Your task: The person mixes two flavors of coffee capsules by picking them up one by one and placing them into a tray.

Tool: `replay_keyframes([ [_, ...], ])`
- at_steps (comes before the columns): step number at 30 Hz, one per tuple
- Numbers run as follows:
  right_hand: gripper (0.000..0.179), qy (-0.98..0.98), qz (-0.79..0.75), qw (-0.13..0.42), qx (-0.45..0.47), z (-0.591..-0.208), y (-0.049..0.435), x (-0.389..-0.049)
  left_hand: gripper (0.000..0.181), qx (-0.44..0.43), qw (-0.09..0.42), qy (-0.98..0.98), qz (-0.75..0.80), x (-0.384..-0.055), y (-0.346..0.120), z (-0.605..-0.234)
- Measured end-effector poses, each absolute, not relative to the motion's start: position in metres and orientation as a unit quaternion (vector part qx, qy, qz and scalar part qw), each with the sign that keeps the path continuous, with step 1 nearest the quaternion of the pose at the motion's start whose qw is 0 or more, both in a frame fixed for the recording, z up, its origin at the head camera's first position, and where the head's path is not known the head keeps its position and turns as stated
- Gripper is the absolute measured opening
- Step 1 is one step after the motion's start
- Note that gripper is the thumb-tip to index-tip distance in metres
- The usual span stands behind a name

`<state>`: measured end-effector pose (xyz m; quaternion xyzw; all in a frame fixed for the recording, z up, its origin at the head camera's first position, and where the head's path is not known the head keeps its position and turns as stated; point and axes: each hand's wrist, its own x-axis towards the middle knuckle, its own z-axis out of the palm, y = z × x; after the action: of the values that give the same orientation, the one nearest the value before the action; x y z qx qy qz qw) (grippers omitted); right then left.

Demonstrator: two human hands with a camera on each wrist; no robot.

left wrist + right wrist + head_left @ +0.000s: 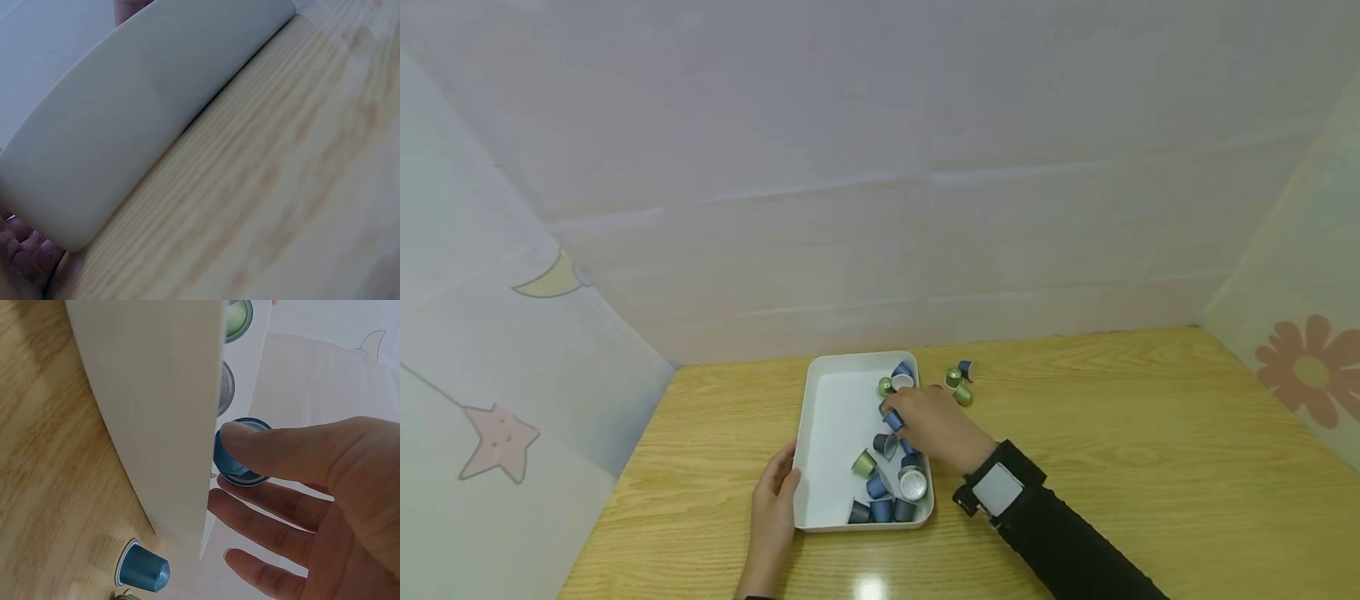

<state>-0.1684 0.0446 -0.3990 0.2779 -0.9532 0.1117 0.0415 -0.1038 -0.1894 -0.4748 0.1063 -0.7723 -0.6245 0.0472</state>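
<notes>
A white rectangular tray (831, 433) lies on the table, with several blue, green and dark coffee capsules mostly along its right side and near end. My right hand (942, 427) reaches over the tray's right wall. It pinches a blue coffee capsule (234, 462) between thumb and fingers, beside the wall's upper edge in the right wrist view. At the tray's left side, my left hand (772, 504) rests with thumb and fingers against the outer wall. The left wrist view shows that wall (150, 94) close up, with part of the fingers (28, 253) at its lower corner.
Beyond the tray's right side, two green capsules (962, 393) and a blue capsule (967, 370) lie on the wooden table (1097, 417). A pale cloth wall (820, 250) stands behind the table, with printed side walls left and right.
</notes>
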Motion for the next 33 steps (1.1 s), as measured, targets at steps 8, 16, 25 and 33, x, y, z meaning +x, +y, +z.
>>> replay_keyframes([
  [8,0.038,-0.952,0.107,0.048,0.283,-0.404,0.049,-0.169,0.04,0.104,0.047,-0.774,-0.623,-0.105,-0.189,-0.475],
  [16,0.036,-0.953,0.103,0.049,0.282,-0.404,0.049,-0.17,0.04,0.107,0.049,-0.774,-0.622,-0.105,-0.19,-0.474],
  [25,0.03,-0.95,0.122,0.052,0.281,-0.401,0.05,-0.17,0.04,0.106,0.049,-0.776,-0.62,-0.103,-0.193,-0.471],
  [33,0.025,-0.961,0.144,0.03,0.235,-0.399,0.062,-0.17,0.04,0.101,0.042,-0.773,-0.625,-0.106,-0.187,-0.474],
])
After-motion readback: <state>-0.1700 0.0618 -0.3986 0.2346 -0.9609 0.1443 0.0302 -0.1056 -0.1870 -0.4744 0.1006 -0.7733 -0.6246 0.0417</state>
